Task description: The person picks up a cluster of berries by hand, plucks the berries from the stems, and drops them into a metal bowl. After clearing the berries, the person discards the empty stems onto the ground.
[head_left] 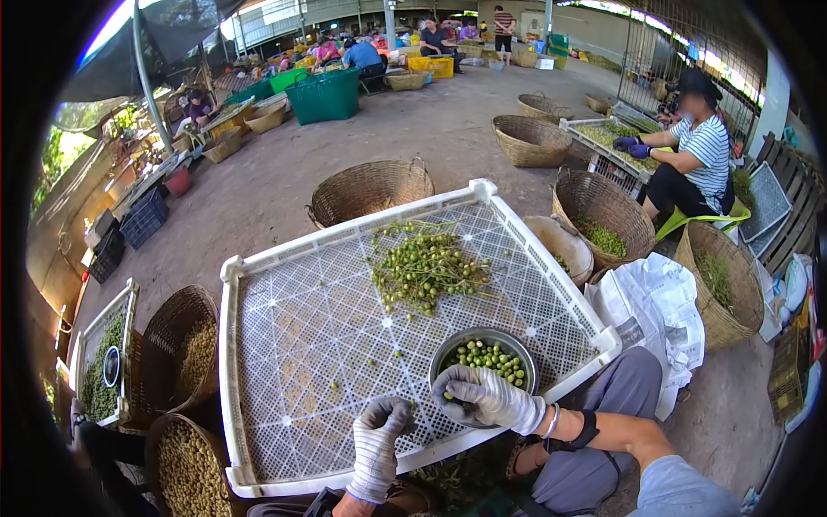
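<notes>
A metal bowl (528, 355) of small round green fruits (489, 358) rests at the near right of a white mesh tray (301, 340). Over the bowl's near side is my right hand (484, 398) in a grey-white glove, fingers curled, with green fruit showing at the fingertips. My left hand (377, 448), gloved alike, is above the tray's near edge, thumb and fingers pinched together; what they hold is too small to make out. Toward the tray's far side lies a heap of green fruits on stems (426, 267). A few loose fruits are scattered on the mesh.
Woven baskets stand around the tray: one behind it (370, 185), one at right (607, 207), and one at left with pale round fruits (185, 470). Crumpled paper (650, 319) lies by my knee. A person in a striped shirt (702, 155) works at another tray.
</notes>
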The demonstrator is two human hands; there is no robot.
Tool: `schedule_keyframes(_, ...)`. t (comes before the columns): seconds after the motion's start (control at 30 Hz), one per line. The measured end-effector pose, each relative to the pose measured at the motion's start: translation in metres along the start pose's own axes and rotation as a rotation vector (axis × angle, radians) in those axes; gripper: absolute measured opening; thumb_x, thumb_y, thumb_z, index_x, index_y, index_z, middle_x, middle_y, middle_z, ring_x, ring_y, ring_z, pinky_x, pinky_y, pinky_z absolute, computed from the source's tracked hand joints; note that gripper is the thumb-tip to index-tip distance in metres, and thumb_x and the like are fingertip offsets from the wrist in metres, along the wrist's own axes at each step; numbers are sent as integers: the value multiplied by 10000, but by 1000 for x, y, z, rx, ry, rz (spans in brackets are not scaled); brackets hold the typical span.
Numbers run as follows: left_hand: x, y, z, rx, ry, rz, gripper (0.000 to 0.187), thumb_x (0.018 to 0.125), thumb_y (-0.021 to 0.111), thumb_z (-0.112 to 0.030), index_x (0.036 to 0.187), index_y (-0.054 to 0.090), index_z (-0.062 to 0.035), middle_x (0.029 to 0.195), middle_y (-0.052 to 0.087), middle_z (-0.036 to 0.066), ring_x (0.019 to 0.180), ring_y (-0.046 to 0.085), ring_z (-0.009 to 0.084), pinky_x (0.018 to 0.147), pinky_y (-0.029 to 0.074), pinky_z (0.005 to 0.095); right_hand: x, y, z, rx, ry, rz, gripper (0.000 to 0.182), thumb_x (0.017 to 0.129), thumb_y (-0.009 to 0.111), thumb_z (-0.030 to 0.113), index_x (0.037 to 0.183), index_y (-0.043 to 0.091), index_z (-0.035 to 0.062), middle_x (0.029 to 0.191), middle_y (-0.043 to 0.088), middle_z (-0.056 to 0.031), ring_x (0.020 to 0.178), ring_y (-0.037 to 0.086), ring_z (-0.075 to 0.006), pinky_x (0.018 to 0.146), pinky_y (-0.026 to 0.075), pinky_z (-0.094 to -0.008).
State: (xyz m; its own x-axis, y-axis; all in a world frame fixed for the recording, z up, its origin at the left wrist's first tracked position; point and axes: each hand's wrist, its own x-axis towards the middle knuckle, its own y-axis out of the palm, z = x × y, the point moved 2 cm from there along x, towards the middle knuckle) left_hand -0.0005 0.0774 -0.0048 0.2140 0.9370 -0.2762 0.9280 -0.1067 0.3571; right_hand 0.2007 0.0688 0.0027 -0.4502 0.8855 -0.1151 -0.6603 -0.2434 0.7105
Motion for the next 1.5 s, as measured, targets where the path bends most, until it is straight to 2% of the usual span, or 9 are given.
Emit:
schedule_keyframes(0.1,-6,8,-4,-52,-33,5,151,911,686,-153,966,651,-17,809,653,37,720,634,128,692,563,290,2,-4,-3,-379,-47,-60,402,906,687,349,1116,584,23,746,558,-17,596,471,-54,515,369,-180)
schedule_keyframes(0.17,-8,11,0,-3,-29,31,134,898,694,-117,956,661,-2,797,659,32,700,618,112,679,527,267,5,-5,-12,-879,-218,-132,402,854,751,331,1069,613,22,846,631,-22,783,591,-123,719,493,-275)
schedule_keyframes(0.23,-12,17,4,-12,-12,31,133,883,706,-93,957,670,12,797,663,29,716,608,99,690,514,251,0,8,-6,-1019,-134,-159,424,799,801,320,1040,619,23,885,649,-37,856,612,-148,796,501,-318)
schedule_keyframes(0.47,-22,19,4,109,69,18,132,854,728,-65,935,691,32,817,675,28,745,585,85,711,483,233,-3,10,-11,-1046,-120,-170,435,756,836,306,1010,619,26,867,646,-42,835,613,-133,778,500,-296)
schedule_keyframes(0.73,-22,20,10,-105,38,5,135,883,697,-74,950,672,40,782,673,54,686,620,114,685,508,256,-6,16,-7,-996,-103,-164,314,855,741,238,1056,633,21,903,670,-47,852,611,-108,789,502,-283)
schedule_keyframes(1.03,-21,24,4,144,132,-28,85,882,690,-38,927,659,26,803,671,39,696,605,92,677,499,225,-11,18,-11,-963,-106,-185,307,870,721,195,1091,626,5,940,676,-59,887,618,-110,826,512,-279)
schedule_keyframes(1.17,-20,22,-4,110,74,29,89,874,699,-37,929,661,22,805,675,41,694,601,90,670,500,228,-12,15,-12,-959,-96,-173,298,861,727,167,1087,627,1,955,678,-63,899,622,-109,831,511,-277)
schedule_keyframes(1.23,-18,18,-5,75,25,90,80,873,694,-27,921,661,27,804,679,55,692,610,100,659,505,235,-13,17,-11,-1034,-209,-159,285,854,728,136,1080,626,-5,954,682,-64,897,628,-109,831,510,-273)
schedule_keyframes(1.5,-20,21,-7,-17,28,106,110,880,683,-29,944,635,47,795,676,73,673,622,118,648,510,248,-18,23,-18,-952,-325,-209,238,854,720,112,1045,644,-8,960,690,-76,895,644,-123,831,509,-274)
